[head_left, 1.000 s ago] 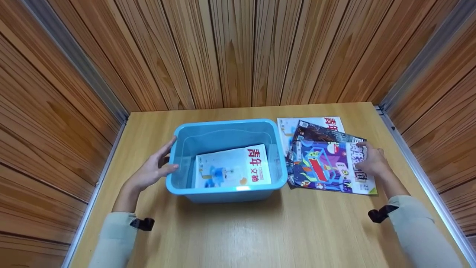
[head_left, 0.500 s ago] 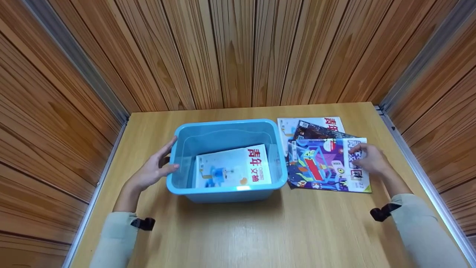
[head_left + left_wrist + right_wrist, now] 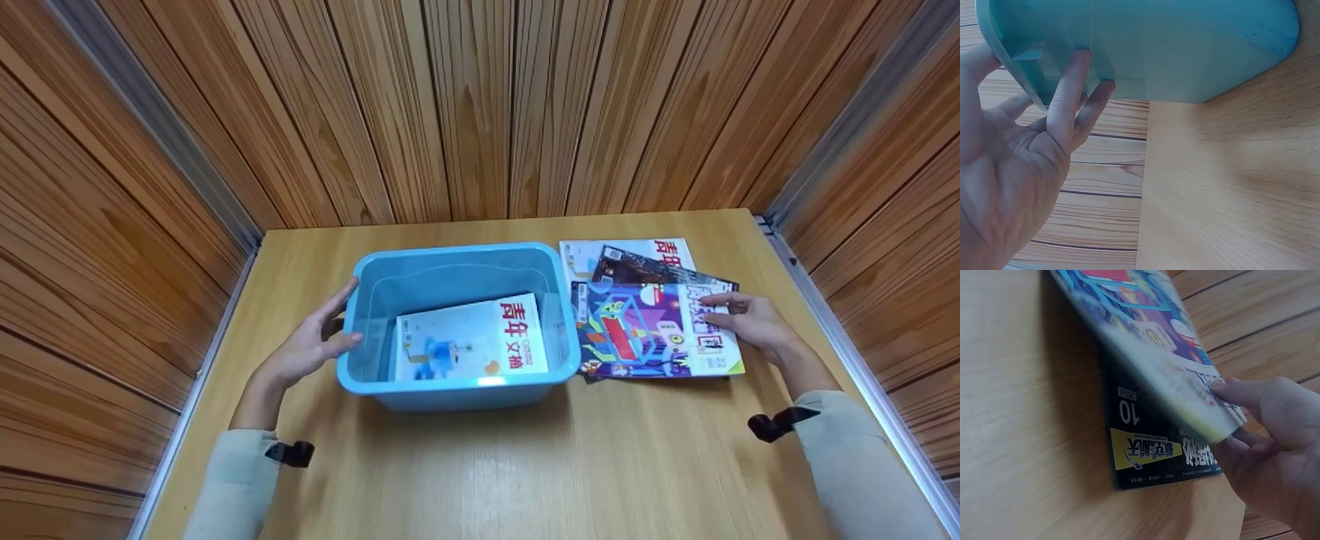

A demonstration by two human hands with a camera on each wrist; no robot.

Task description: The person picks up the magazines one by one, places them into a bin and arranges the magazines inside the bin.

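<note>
1. One bright magazine [image 3: 645, 330] lies on top of the pile, just right of the blue bin [image 3: 457, 259]. It looks thin, light and floppy, so it may sag and slide.
2. The right hand [image 3: 750, 319] pinches its right edge, thumb on top and fingers under, lifting it a little. That edge is a good place to hold.
3. A dark magazine [image 3: 1157, 439] lies below; a blurry strip hides some.
4. The left hand [image 3: 307, 349] rests open against the bin's left wall.
5. Another magazine [image 3: 469, 337] lies inside the bin.

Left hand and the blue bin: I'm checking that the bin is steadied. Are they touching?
Touching. The left wrist view shows the left hand's fingertips pressed against the blue bin's wall below the rim; the head view agrees.
</note>
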